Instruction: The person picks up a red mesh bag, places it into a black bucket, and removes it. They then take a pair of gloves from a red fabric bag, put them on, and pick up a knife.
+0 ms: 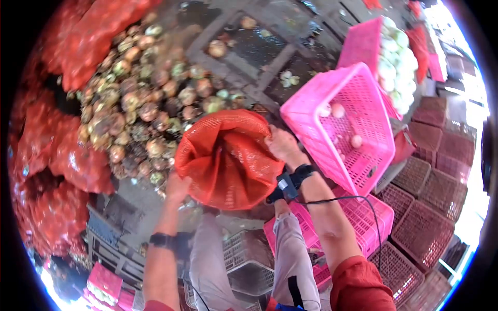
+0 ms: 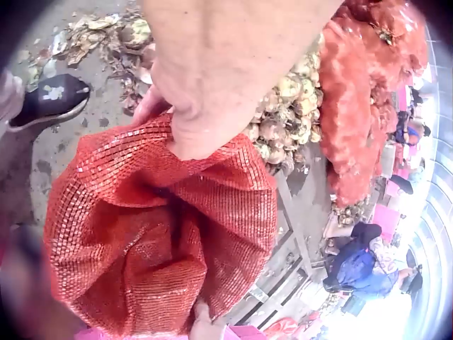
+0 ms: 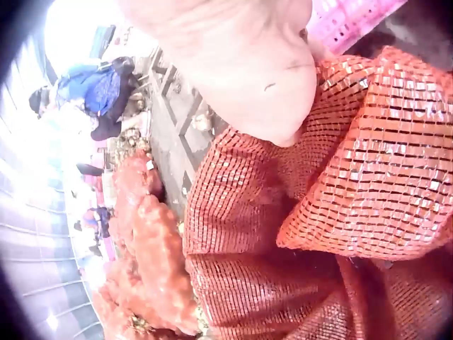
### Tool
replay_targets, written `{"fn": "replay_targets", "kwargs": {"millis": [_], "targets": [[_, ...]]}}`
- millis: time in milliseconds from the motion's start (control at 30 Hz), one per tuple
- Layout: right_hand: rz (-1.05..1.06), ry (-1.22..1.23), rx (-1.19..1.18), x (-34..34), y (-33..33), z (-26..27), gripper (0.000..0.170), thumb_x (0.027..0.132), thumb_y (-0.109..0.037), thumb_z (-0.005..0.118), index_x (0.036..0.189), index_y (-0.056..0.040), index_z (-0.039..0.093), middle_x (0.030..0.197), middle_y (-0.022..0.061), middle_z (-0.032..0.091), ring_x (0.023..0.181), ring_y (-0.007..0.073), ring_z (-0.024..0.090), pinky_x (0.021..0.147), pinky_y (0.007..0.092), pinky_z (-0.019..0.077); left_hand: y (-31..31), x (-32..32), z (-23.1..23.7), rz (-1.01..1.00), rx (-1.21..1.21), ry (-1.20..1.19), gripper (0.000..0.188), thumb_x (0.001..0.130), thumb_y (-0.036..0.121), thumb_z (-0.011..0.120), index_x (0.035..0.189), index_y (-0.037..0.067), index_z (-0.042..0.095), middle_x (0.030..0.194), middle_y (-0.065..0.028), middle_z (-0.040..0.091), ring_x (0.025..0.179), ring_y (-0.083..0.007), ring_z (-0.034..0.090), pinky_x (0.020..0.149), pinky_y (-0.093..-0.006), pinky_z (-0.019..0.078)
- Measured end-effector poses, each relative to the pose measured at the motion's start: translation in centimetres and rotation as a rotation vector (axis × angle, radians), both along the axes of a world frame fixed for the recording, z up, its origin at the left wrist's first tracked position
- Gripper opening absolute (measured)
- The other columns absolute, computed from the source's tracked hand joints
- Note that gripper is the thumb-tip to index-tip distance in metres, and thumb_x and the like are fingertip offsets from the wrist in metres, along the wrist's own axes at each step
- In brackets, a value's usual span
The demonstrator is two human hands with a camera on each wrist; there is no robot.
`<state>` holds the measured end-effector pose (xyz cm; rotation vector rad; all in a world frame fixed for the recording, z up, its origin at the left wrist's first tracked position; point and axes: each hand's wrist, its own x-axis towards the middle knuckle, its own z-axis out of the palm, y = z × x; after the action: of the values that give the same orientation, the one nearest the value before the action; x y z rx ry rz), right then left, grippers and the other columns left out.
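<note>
From my head, I see the bag (image 1: 228, 165) between my hands, mouth open, beside the onions (image 1: 150, 111) and the pink crate (image 1: 340, 122). My left hand (image 1: 178, 187) pinches its rim at one side, my right hand (image 1: 284, 145) the other; the bag's bottom is hidden.

At my left wrist, my thumb lies over the rim, the fingers mostly hidden behind; my right hand is cut off below.

At my right wrist, my hand's heel hides the fingertips, and the frame crops the bag.
</note>
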<state>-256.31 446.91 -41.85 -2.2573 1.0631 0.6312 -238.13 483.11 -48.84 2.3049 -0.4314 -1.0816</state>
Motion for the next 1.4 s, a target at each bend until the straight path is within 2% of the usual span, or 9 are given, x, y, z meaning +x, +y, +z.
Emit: {"fn": "replay_targets", "kwargs": {"millis": [200,233,333,400,633,733,767,833,1400], "targets": [[-0.406,-0.121,0.147,-5.7,3.0,1.7,0.049,0.091,-0.031,0.06,0.127,0.001,0.052,0.11,0.0287,0.065,0.107,0.0439,0.063,0.092,0.0523,0.0518,-7.4,6.8,2.7,-0.174,-0.197,0.432,0.045,0.083,0.008,0.067,0.126,-0.002,0.062,0.104,-0.0131,0.073,0.094,-0.0259,0.07,0.086,-0.0382,0.0563],[-0.479,-0.248,0.043,-6.9,4.1,2.6,0.053,0.091,-0.031,0.06,0.132,0.0015,0.049,0.115,0.0292,0.063,0.112,0.043,0.061,0.095,0.0516,0.0503,-10.2,6.4,7.7,-0.072,0.227,0.398,0.055,0.085,0.007,0.067,0.137,-0.002,0.054,0.116,-0.0161,0.069,0.105,-0.0249,0.067,0.092,-0.0355,0.0533],[-0.57,-0.368,0.124,-11.3,5.3,8.9,0.057,0.091,-0.027,0.056,0.139,0.0021,0.047,0.127,0.0283,0.058,0.124,0.0414,0.054,0.104,0.0495,0.046,-7.4,9.4,7.6,-0.379,0.001,0.012,0.067,0.089,0.011,0.068,0.148,-0.001,0.041,0.144,-0.0208,0.051,0.122,-0.0213,0.057,0.099,-0.0322,0.0479],[-0.403,-0.454,0.23,-16.9,5.3,11.5,0.05,0.093,-0.024,0.055,0.136,0.0015,0.053,0.126,0.0242,0.062,0.119,0.0385,0.059,0.102,0.0456,0.0484,-7.1,10.3,9.5,-0.224,-0.073,0.046,0.068,0.093,0.015,0.065,0.152,0.001,0.035,0.153,-0.0203,0.042,0.129,-0.0215,0.053,0.103,-0.0321,0.0461],[-1.134,-0.379,0.439,-39.3,1.1,19.2,0.037,0.095,-0.017,0.057,0.128,-0.0034,0.064,0.125,0.0139,0.068,0.11,0.0227,0.068,0.097,0.0351,0.0524,-17.4,2.5,24.3,0.544,-0.801,1.166,0.064,0.1,0.033,0.057,0.156,0.011,0.033,0.155,-0.009,0.043,0.133,-0.0249,0.052,0.101,-0.0368,0.0484],[-0.789,0.163,-0.145,-46.5,-0.3,21.3,0.031,0.094,-0.019,0.058,0.12,-0.0053,0.068,0.117,0.016,0.071,0.108,0.0269,0.069,0.095,0.0373,0.0532,-17.2,4.7,14.7,-0.891,0.359,0.384,0.063,0.1,0.039,0.058,0.154,0.015,0.037,0.153,-0.0098,0.046,0.133,-0.0261,0.052,0.101,-0.042,0.048],[-0.804,0.146,-0.14,-48.6,-0.9,21.5,0.031,0.094,-0.019,0.058,0.12,-0.0053,0.068,0.117,0.016,0.071,0.108,0.0269,0.069,0.095,0.0373,0.0532,-19.3,2.6,17.2,-0.9,0.367,0.364,0.063,0.1,0.039,0.058,0.154,0.015,0.037,0.153,-0.0098,0.046,0.133,-0.0261,0.052,0.101,-0.042,0.048],[-1.193,-0.152,-0.057,-52.2,-1.4,21.7,0.035,0.088,-0.019,0.056,0.119,-0.007,0.068,0.116,0.0196,0.069,0.109,0.0342,0.066,0.096,0.0433,0.0516,-24.6,-3.7,23.5,0.306,-0.164,0.404,0.06,0.099,0.037,0.06,0.151,0.015,0.042,0.151,-0.0103,0.047,0.13,-0.0263,0.054,0.103,-0.0445,0.0461],[-1.318,-0.118,-0.216,-63.0,-8.7,30.4,0.036,0.09,-0.023,0.058,0.121,-0.0084,0.066,0.115,0.0158,0.072,0.108,0.0329,0.068,0.094,0.0429,0.0524,-39.5,-8.4,29.9,0.318,-0.027,0.742,0.053,0.097,0.026,0.066,0.145,0.012,0.049,0.145,-0.01,0.053,0.128,-0.0257,0.054,0.104,-0.0441,0.0473]]}}
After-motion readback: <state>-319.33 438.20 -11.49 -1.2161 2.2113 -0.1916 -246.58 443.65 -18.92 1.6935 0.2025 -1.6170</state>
